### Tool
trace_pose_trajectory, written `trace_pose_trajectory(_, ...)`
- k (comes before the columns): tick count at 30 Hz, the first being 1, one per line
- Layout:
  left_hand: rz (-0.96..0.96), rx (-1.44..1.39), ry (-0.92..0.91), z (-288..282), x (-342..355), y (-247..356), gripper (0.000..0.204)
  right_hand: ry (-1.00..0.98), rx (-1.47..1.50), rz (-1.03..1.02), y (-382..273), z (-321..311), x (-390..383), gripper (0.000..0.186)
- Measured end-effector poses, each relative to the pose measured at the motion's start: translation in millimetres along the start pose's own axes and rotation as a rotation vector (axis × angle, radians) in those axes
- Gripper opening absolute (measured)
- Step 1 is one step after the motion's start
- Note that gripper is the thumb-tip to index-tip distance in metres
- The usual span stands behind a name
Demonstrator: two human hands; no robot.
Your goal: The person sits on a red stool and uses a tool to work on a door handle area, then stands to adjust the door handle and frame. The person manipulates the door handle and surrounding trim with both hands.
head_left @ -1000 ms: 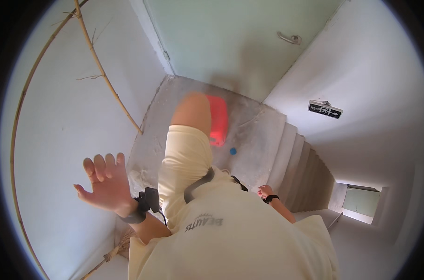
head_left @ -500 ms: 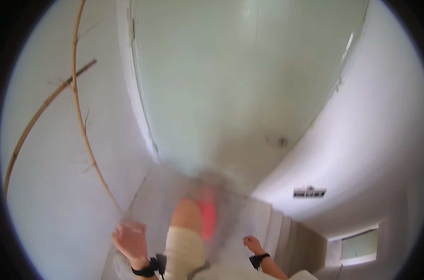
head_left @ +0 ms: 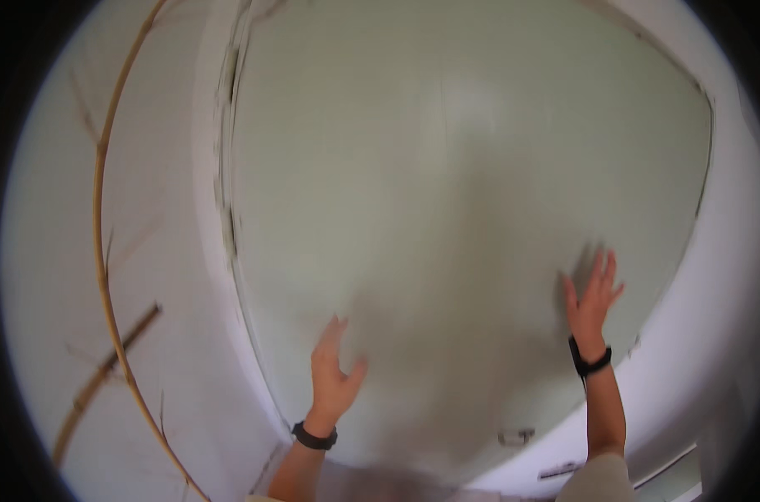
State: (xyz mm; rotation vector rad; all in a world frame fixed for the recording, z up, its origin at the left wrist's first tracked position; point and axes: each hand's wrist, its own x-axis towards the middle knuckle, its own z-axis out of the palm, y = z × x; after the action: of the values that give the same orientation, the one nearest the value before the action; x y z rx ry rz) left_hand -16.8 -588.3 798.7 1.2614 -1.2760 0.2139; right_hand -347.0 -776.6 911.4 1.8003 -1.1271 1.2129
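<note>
A pale green door [head_left: 447,192] fills most of the view in front of me. My right hand [head_left: 593,305] is raised against its right side, fingers spread and holding nothing. Close by its fingers lies a shadow, and the fingertips seem to be at or very near the surface. Lower and to the left, my left hand [head_left: 334,376] is up before the door, fingers stretched out and thumb apart, slightly blurred. Whether it touches the door, I cannot tell. Each wrist wears a black band. A small metal lock or handle [head_left: 516,437] sits low on the door, below and left of my right hand.
On the left, a long thin bamboo stick [head_left: 101,226] stands along the white wall [head_left: 45,276]. A thicker, shorter stick [head_left: 104,376] crosses behind it. The door frame [head_left: 217,217] runs beside them. At the lower right, a dark-slotted fixture [head_left: 560,471] is on the wall.
Both hands have risen from low down to the front of the door. My right hand has opened, and my left hand is away from the bamboo stick's lower end. The view has tilted up.
</note>
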Motion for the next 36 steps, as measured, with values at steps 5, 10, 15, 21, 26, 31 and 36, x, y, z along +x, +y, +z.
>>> trace_pose_trajectory(5, -0.135, 0.3, -0.113, 19, 112, 22, 0.068, -0.21, -0.147, 0.211, 31, 9, 42, 0.072)
trace_pose_trajectory(10, -0.004, 0.315, -0.146, 11, 201, 78, 0.072, -0.482, -0.182, 0.215, 13, -10, 62, 0.074)
trace_pose_trajectory(15, 0.163, 0.327, -0.099, 17, 303, 136, 0.072, -0.546, -0.162, 0.184, 19, -16, 66, 0.074)
trace_pose_trajectory(21, 0.386, 0.467, 0.085, 11, 393, 191, 0.07, -0.505, -0.041, 0.095, 33, -51, 98, 0.062)
trace_pose_trajectory(26, 0.699, 0.879, 0.402, -12, 468, 235, 0.063, -0.071, -0.092, 0.006, 79, -106, 204, 0.046)
trace_pose_trajectory(31, 0.786, 1.179, 0.433, -26, 522, 244, 0.037, 0.21, -0.207, -0.179, 122, -165, 321, 0.034)
trace_pose_trajectory(36, 0.771, 1.071, 0.467, -36, 535, 251, 0.01, 0.41, -0.434, -0.107, 192, -172, 388, 0.02)
